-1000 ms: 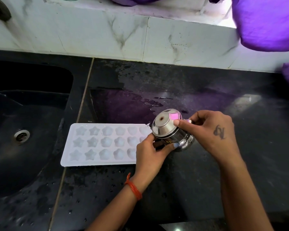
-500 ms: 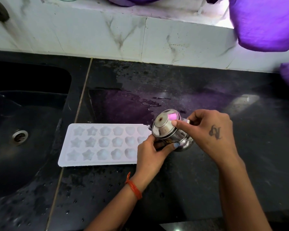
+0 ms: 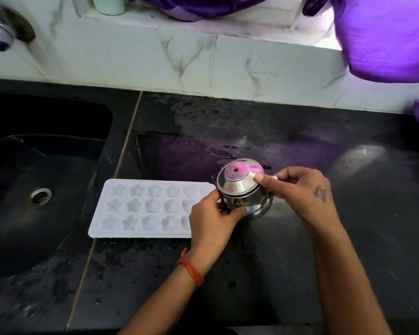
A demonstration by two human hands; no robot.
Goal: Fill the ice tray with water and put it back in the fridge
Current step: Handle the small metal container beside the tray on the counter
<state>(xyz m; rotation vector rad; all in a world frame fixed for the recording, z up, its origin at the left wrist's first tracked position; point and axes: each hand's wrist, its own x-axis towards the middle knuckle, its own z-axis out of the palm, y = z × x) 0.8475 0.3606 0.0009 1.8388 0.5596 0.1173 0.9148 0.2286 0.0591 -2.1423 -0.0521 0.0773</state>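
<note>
A white ice tray with star and flower moulds lies flat on the wet black counter, its right end hidden behind my left hand. A small lidded steel pot stands just right of the tray. My left hand grips the pot's body from the near side, thumb across its front. My right hand holds the pot from the right, with the forefinger pressing on the lid's sloping side.
A black sink with a steel drain lies left of the tray. A tap juts out at the top left. White marble tiles back the counter. Purple cloth hangs at the upper right. A water puddle sits behind the pot.
Both hands stay on the pot. Its lid has turned to face more upward. The tray has not moved on the counter.
</note>
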